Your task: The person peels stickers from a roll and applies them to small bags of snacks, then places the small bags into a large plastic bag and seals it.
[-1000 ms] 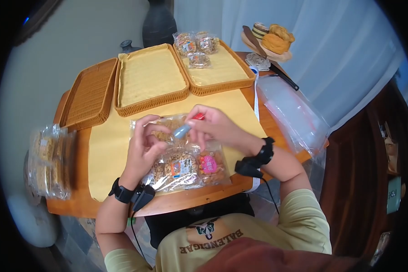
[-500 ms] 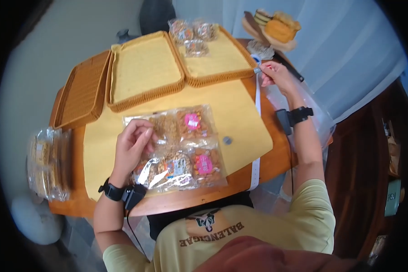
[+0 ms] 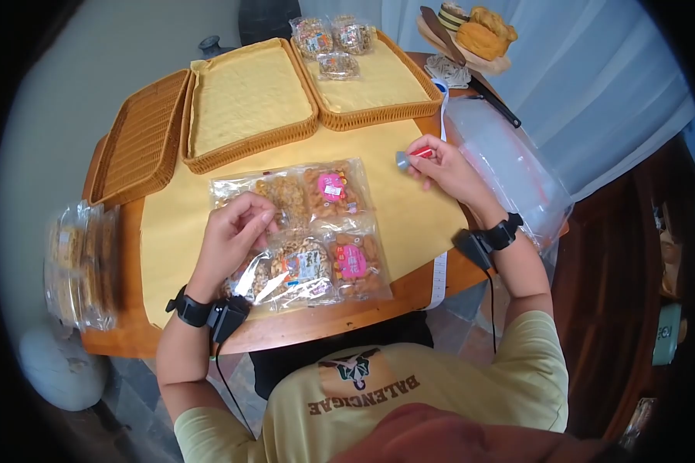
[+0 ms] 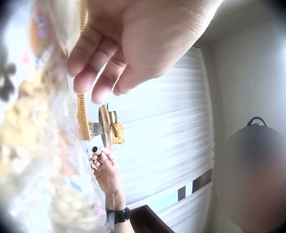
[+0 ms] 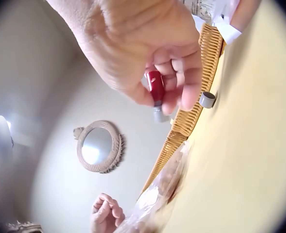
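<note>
My right hand (image 3: 445, 167) is over the yellow sheet, holding a short red tube (image 5: 155, 87) with a grey end between thumb and fingers. Right by its fingertips is a grey cap (image 5: 207, 99), whose hollow end shows in the left wrist view. Over several clear snack packs, my left hand (image 3: 241, 229) has loosely curled fingers and holds nothing. Those packs include walnut pieces (image 3: 286, 197), a pink-labelled pack (image 3: 353, 261) at the near right, another pink-labelled pack (image 3: 332, 185) behind it, and a nut pack (image 3: 301, 266) with a printed label.
Three wicker trays stand at the back: a bare one (image 3: 135, 147), a cloth-lined one (image 3: 247, 100) and one with snack packs (image 3: 386, 77). A tape measure (image 3: 438, 282) and clear plastic bags (image 3: 502, 147) lie right. More packs (image 3: 81, 266) stand left; a knife (image 3: 494, 102) lies back right.
My right hand went from the packs out to the right with the tube, then came back inward. The grey cap seen on the sheet half a second ago is now by its fingertips.
</note>
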A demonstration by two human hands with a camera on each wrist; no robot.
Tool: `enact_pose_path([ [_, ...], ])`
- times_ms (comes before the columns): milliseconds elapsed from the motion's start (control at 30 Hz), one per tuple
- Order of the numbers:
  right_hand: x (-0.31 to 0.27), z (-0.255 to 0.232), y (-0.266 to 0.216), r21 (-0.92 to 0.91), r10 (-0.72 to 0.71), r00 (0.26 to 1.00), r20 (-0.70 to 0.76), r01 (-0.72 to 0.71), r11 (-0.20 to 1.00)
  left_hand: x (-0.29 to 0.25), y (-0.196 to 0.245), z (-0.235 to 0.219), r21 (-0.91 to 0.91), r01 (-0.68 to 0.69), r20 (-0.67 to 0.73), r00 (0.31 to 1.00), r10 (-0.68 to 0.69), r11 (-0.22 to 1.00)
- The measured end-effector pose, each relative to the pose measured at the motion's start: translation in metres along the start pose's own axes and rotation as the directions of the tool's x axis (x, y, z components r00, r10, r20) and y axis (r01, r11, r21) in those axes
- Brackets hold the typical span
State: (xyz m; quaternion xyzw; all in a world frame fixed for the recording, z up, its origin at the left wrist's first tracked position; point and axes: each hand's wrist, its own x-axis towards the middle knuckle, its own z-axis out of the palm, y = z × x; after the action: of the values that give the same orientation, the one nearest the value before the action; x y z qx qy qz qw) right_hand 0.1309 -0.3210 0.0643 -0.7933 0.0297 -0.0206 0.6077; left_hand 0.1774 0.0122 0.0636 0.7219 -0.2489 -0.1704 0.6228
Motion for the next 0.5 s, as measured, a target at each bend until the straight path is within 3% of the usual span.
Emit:
enact_pose_path([
  [167, 0.02, -0.014, 0.01, -0.073, 0.1, 0.988, 0.119, -0.092, 0.993, 0.001, -0.002, -0.002, 0.032, -0.01, 0.009, 1.0, 0.01, 0.999],
  [233, 0.036, -0.023, 0.032, -0.271, 0.032, 0.999, 0.014, -0.027, 0.962, 0.001, -0.002, -0.002, 0.038, -0.023, 0.035, 0.999, 0.022, 0.999],
  [367, 0.045, -0.016, 0.022, -0.346, -0.026, 0.991, -0.133, -0.022, 0.938, 0.001, -0.003, -0.002, 0.072, -0.045, 0.051, 0.998, 0.041, 0.996],
  [500, 0.062, -0.006, 0.012, -0.429, 0.035, 0.961, -0.273, -0.154, 0.89, 0.001, -0.002, -0.002, 0.121, -0.042, 0.069, 0.997, 0.034, 0.992],
])
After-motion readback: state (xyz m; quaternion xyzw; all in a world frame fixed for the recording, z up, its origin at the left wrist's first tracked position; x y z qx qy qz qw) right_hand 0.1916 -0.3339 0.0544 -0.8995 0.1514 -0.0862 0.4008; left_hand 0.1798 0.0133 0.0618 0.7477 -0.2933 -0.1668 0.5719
